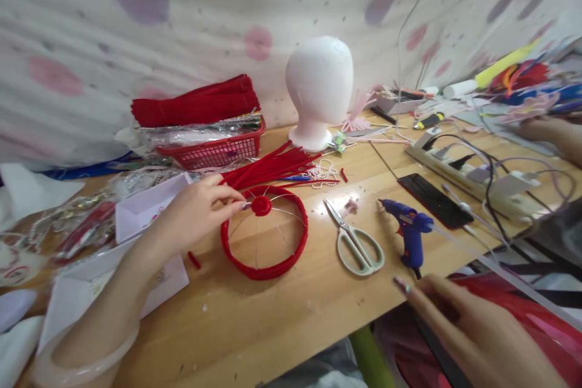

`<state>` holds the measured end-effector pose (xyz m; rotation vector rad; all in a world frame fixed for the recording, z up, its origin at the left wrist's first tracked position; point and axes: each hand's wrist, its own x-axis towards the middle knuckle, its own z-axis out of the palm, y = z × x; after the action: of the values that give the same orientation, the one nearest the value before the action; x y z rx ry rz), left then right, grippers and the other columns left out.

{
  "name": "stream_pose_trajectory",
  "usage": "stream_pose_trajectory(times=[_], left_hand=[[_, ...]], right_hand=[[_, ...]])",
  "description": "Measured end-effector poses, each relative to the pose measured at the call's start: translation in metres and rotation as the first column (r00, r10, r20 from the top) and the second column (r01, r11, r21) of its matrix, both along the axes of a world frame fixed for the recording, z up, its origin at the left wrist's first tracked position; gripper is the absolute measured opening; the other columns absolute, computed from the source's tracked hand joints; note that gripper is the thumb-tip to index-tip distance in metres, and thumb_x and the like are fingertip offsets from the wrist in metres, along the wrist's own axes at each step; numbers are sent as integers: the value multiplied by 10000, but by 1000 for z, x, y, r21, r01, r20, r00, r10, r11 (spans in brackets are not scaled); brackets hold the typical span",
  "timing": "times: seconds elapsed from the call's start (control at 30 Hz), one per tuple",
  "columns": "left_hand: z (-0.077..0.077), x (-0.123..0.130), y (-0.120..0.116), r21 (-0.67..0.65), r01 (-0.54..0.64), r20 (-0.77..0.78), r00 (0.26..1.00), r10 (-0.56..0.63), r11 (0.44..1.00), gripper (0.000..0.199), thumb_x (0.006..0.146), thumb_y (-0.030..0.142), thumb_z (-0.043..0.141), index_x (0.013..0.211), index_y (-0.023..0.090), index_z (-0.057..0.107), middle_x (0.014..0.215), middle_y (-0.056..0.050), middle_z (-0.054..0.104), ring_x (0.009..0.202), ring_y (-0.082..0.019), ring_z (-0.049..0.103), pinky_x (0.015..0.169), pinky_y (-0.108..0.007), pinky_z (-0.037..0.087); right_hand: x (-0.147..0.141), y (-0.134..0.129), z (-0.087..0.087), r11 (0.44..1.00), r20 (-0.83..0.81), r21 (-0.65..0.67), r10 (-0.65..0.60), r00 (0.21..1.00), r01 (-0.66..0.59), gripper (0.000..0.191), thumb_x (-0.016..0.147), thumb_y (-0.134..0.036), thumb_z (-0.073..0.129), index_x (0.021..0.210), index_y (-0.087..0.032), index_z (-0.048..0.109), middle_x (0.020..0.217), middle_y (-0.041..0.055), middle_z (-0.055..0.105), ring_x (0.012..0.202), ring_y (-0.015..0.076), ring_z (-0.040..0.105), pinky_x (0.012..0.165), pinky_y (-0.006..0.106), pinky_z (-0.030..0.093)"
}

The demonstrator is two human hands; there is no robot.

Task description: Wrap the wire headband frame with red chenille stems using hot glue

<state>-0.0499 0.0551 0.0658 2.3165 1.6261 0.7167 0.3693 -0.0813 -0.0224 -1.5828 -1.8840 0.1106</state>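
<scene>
A red-wrapped wire hoop [304,237] lies on the table, with thin wire spokes running to a small red hub [261,206]. The fingertips of my left hand [200,212] are pinched together on the hoop's spokes, right beside the hub. Behind the hoop lies a bundle of red fuzzy stems [273,167]. My right hand [473,327], slightly blurred, hovers at the table's front edge with fingers stretched out and nothing seen in them. Nearest to it is a blue glue gun [411,233]. Scissors [360,251] with pale handles lie between the hoop and the glue gun.
A white foam head [319,85] stands at the back. Left of it, a red basket [218,153] holds more red stems. White trays [175,282] sit at left. A phone [434,200] and a corded power strip [473,179] lie right. Another person's hand [552,133] is at far right.
</scene>
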Motion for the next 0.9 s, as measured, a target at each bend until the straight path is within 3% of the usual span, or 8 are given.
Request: stream_pose_trajectory(times=[0.07, 0.13, 0.2, 0.4, 0.57, 0.7, 0.8, 0.9], left_hand=[[-1, 4, 4, -37, 34, -10, 999, -34, 999, 279, 880, 391, 551, 775, 248, 767, 773, -28, 639, 712, -196, 609, 672, -302, 436], [-2, 12, 4, -67, 61, 6, 998, -61, 996, 276, 883, 348, 541, 733, 240, 746, 737, -21, 655, 692, -193, 615, 663, -298, 423], [-1, 22, 1, -62, 72, 10, 997, -72, 995, 281, 889, 324, 538, 700, 235, 724, 709, -15, 657, 667, -185, 608, 647, -292, 407], [14, 37, -16, -141, 141, -51, 987, -150, 980, 393, 906, 323, 534, 535, 224, 614, 598, 9, 583, 543, -143, 528, 540, -279, 317], [33, 29, -15, -204, 47, -53, 997, -59, 978, 305, 910, 387, 543, 723, 234, 729, 701, 11, 666, 625, -150, 576, 597, -273, 376], [40, 28, -4, -201, 13, -26, 999, -18, 980, 265, 857, 455, 617, 928, 243, 757, 763, 15, 692, 657, -151, 580, 605, -268, 380], [41, 32, 4, -299, 119, -33, 990, -135, 947, 340, 773, 524, 693, 957, 244, 750, 777, 20, 696, 646, -150, 575, 564, -266, 346], [41, 38, 7, -305, 168, -57, 979, -194, 937, 327, 761, 531, 702, 852, 219, 738, 720, 14, 669, 609, -144, 538, 556, -278, 306]], right_hand=[[5, 28, 4, 959, 76, -151, -231, 970, 240, 310, 880, -516, 639, 831, -213, 686, 646, 32, 709, 457, 202, 643, 362, 274, 453], [8, 52, 3, 915, 103, -119, -375, 921, 386, 477, 831, -617, 638, 925, -154, 705, 798, 130, 754, 559, 263, 694, 436, 340, 513], [8, 71, 0, 910, 87, -75, -401, 912, 407, 533, 786, -640, 668, 943, -136, 733, 855, 170, 765, 650, 309, 716, 486, 377, 527], [-10, 111, -9, 944, -73, -54, -330, 941, 326, 472, 825, -613, 617, 794, -168, 770, 562, 91, 696, 494, 263, 634, 450, 335, 448], [-17, 105, -1, 857, -112, -172, -507, 855, 486, 563, 771, -664, 566, 810, -138, 765, 704, 151, 733, 613, 312, 669, 506, 369, 491], [-31, 65, 22, 908, -364, -307, -389, 847, 285, 455, 801, -612, 628, 862, -181, 763, 838, 104, 758, 556, 215, 640, 443, 296, 504], [-57, 38, 40, 970, -397, -241, -60, 916, -41, 331, 810, -534, 672, 777, -212, 743, 728, 74, 725, 606, 234, 653, 517, 306, 528], [-88, 29, 46, 878, -402, -247, 293, 868, -411, 307, 856, -499, 634, 769, -214, 708, 716, 66, 694, 624, 228, 645, 542, 308, 494]])
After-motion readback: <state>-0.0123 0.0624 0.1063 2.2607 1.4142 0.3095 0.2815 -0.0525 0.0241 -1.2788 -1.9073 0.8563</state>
